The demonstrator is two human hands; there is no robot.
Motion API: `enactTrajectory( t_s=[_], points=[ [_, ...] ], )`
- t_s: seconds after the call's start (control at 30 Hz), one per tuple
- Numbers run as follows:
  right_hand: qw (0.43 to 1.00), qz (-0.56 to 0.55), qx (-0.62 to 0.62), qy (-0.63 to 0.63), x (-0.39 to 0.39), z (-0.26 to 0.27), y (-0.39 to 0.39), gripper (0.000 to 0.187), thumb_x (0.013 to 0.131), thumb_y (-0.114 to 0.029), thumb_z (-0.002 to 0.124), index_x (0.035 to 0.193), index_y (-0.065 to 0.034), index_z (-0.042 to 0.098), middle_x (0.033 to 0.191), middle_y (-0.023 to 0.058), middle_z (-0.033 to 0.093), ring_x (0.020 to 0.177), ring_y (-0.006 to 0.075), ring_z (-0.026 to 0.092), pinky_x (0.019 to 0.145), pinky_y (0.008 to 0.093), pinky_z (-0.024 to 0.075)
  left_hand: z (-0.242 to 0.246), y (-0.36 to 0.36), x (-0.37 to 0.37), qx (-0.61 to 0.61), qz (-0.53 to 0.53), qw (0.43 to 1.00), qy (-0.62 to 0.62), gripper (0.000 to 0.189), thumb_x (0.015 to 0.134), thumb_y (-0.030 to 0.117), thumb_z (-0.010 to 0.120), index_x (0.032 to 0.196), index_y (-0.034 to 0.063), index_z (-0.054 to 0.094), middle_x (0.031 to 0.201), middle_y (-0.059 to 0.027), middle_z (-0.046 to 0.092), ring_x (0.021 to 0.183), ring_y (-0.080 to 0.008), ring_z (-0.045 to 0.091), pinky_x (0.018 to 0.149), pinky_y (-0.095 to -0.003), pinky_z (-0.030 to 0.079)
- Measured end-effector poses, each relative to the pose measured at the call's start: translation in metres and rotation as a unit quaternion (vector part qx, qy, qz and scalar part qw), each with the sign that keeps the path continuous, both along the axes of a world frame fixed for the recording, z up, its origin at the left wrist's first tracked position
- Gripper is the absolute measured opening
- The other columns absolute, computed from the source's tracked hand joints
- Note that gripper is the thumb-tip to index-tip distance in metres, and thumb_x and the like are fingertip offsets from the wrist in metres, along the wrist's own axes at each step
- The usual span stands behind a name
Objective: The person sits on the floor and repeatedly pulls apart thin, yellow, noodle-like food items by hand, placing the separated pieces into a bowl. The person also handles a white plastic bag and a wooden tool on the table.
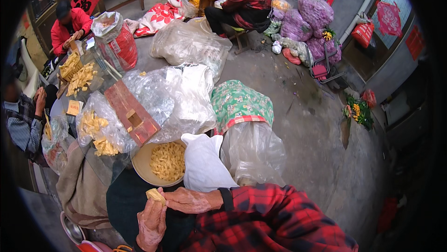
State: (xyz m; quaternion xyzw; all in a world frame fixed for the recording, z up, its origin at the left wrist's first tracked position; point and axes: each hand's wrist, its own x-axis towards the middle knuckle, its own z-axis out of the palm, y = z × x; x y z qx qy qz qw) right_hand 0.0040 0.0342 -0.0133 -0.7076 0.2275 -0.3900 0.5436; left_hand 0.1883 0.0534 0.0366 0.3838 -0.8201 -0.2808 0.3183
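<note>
Between the fingertips of both my hands is a small folded, pale yellow piece (155, 196), of a sheet-like material I cannot name for certain. My left hand (152, 218) holds it from below, fingers pointing up. From the right, my right hand (190, 200) reaches across with its fingertips at the piece's edge. Just beyond my hands stands a round tub (141, 168) holding many similar small yellow pieces (167, 161). A white cloth bag (206, 163) leans at the tub's right rim. A red wooden board with a square hole (120, 100) lies behind the tub.
Plastic bags with yellow strips (92, 122) lie left of the board. Clear plastic sacks (255, 147) and a green patterned cloth (242, 101) are ahead. A co-worker (26, 122) sits at the far left, another in red (70, 25) behind. A metal bowl (72, 229) is at lower left.
</note>
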Motion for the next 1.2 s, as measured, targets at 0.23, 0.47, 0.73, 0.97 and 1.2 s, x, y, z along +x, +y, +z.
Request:
enactTrajectory(
  t_s=[0.23,0.47,0.73,0.97,1.2],
  points=[
    [0.99,0.024,0.137,0.027,-0.008,-0.001,0.013,0.035,0.101,-0.029,0.041,0.089,0.0013,0.053,0.069,0.0156,0.053,0.059,0.0307,0.052,0.057,0.0408,0.039,-0.019,0.006,-0.001,-0.017,-0.017,0.996,-0.081,0.025,0.081,-0.003,0.064,0.106,-0.0029,0.061,0.104,-0.0249,0.062,0.08,-0.0412,0.067,0.064,-0.0421,0.058],
    [0.977,0.025,0.206,0.038,-0.007,-0.017,0.016,0.051,0.103,-0.044,0.034,0.079,-0.0008,0.048,0.059,0.0041,0.039,0.055,0.0174,0.037,0.052,0.0341,0.0319,-0.022,0.006,-0.006,-0.04,-0.031,0.989,-0.139,0.02,0.077,0.0,0.071,0.095,-0.0013,0.063,0.098,-0.0202,0.063,0.066,-0.0341,0.067,0.053,-0.038,0.055],
    [0.993,-0.108,0.041,0.022,-0.006,-0.02,0.013,0.036,0.103,-0.033,0.039,0.089,-0.0008,0.049,0.06,0.0049,0.041,0.055,0.0181,0.042,0.052,0.0324,0.0345,-0.009,0.002,0.0,-0.086,0.024,0.996,0.01,0.02,0.072,-0.001,0.076,0.09,-0.0008,0.067,0.095,-0.0134,0.061,0.059,-0.0182,0.058,0.05,-0.0267,0.047],
    [0.98,-0.016,0.198,0.013,-0.008,-0.004,0.011,0.035,0.104,-0.029,0.036,0.088,-0.0013,0.051,0.06,0.0052,0.042,0.054,0.0178,0.042,0.051,0.0338,0.0346,-0.032,0.003,0.007,0.365,0.143,0.82,0.418,0.013,0.083,-0.001,0.07,0.094,-0.0049,0.065,0.095,-0.0098,0.063,0.073,-0.0111,0.059,0.064,-0.0216,0.049],
    [0.985,0.026,0.162,0.05,0.001,-0.003,0.014,0.033,0.102,-0.027,0.04,0.088,0.0009,0.052,0.063,0.0133,0.053,0.056,0.0278,0.053,0.054,0.0386,0.0397,-0.04,0.002,0.004,0.441,0.149,0.738,0.489,0.032,0.085,0.0,0.067,0.114,-0.0042,0.052,0.104,-0.0115,0.062,0.093,-0.0151,0.063,0.082,-0.0258,0.053]
  ],
)
